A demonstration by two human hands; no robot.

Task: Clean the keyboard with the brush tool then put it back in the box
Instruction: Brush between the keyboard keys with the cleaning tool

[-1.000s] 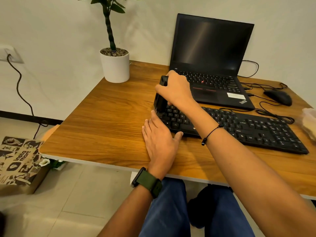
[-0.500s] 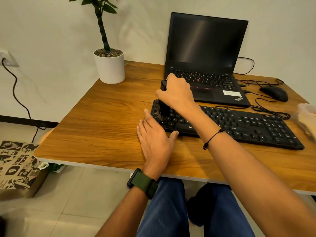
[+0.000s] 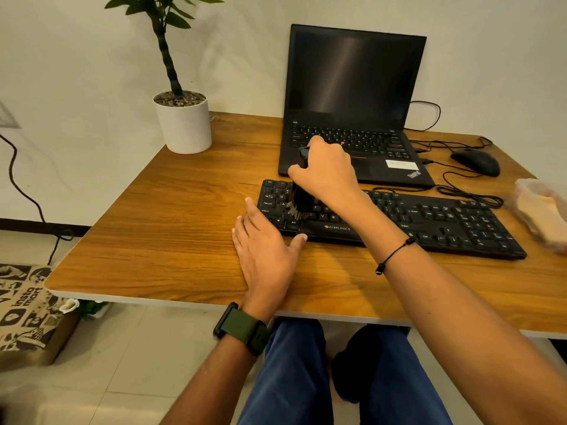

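Right hand [image 3: 326, 170] clamped on brush tool [image 3: 302, 199], bristles down on keyboard [image 3: 429, 216], left hand [image 3: 264, 250] flat, empty: cleaning barely begun, boxing undone.

Open black laptop [image 3: 352, 118] at far centre of wooden table [image 3: 168, 234], white potted plant [image 3: 183, 118] far left, black wired mouse [image 3: 475, 162] far right, printed paper bag [image 3: 24, 308] on floor left.

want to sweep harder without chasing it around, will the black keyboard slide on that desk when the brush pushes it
Probably a little. The keyboard looks thin, flat plastic, so likely light, and the wooden desk looks smooth. The left hand lies flat against its near left corner, apparently bracing it. The right hand presses the brush down on the left keys; that should help pin it.
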